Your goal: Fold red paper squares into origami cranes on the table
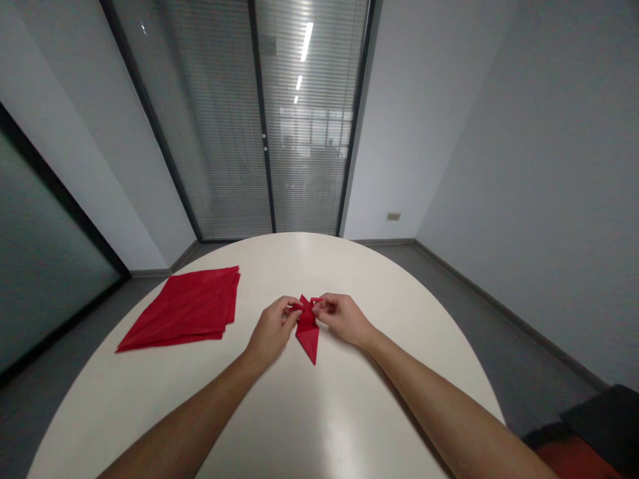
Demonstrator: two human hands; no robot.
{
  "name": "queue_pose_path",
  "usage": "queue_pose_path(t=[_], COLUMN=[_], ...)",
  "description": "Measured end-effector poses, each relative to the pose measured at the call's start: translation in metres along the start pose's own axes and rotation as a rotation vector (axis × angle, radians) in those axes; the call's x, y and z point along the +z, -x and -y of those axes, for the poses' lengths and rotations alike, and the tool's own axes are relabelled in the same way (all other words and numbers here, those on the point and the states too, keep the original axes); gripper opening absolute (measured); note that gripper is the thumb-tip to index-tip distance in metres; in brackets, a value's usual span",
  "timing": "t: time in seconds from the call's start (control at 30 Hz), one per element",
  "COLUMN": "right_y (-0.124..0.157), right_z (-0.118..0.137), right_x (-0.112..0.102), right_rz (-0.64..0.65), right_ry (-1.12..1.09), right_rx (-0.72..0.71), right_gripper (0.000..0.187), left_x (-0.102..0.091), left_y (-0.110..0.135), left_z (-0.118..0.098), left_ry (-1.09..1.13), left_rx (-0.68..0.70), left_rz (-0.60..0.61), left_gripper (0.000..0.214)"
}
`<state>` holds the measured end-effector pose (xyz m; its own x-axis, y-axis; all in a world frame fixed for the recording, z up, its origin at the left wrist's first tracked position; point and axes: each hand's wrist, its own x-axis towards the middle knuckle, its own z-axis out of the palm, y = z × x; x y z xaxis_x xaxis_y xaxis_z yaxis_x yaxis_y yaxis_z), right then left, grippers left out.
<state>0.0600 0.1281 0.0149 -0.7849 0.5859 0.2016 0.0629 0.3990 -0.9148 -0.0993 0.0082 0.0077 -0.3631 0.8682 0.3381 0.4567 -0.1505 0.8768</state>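
Observation:
Near the middle of the table lies a small red folded cloth (pixel 308 332), with a pointed tip toward me and smaller points at its far end. My left hand (pixel 272 327) pinches its upper left part between thumb and fingers. On the other side, my right hand (pixel 344 318) grips the upper right part, where a narrow loop or fold shows. Both hands are closed on the cloth, and the fingertips partly hide the folds. To the left, a stack of larger red cloths (pixel 184 309) lies flat, with layered edges at its right side.
The round white table (pixel 309 263) carries both the folded piece and the stack. Beyond its far edge stand glass panels with blinds (pixel 309 179) and pale walls. A dark and red item (pixel 594 432), only partly in view, is at the lower right.

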Motion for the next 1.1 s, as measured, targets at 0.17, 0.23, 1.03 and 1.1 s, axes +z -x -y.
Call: queue_pose_path(t=[0.17,0.23,1.03,1.1], right_y=[-0.001,0.000,0.007,0.008], right_z=[-0.001,-0.001,0.007,0.007], right_x=[-0.001,-0.001,-0.009,-0.012], right_rz=[-0.007,0.011,-0.051,-0.035], right_ry=[-0.057,-0.066,0.144,0.180], right_rx=[0.016,0.013,-0.225,-0.241], right_gripper=[0.013,0.015,0.044,0.056], left_x=[0.000,0.000,-0.002,-0.002], left_y=[0.000,0.000,-0.001,-0.001], left_z=[0.000,0.000,0.005,0.006], left_ry=[0.030,0.036,0.133,0.135], left_rx=[0.001,-0.008,-0.007,-0.004], left_rz=[0.013,0.016,-0.044,-0.058], left_gripper=[0.013,0.014,0.014,0.015])
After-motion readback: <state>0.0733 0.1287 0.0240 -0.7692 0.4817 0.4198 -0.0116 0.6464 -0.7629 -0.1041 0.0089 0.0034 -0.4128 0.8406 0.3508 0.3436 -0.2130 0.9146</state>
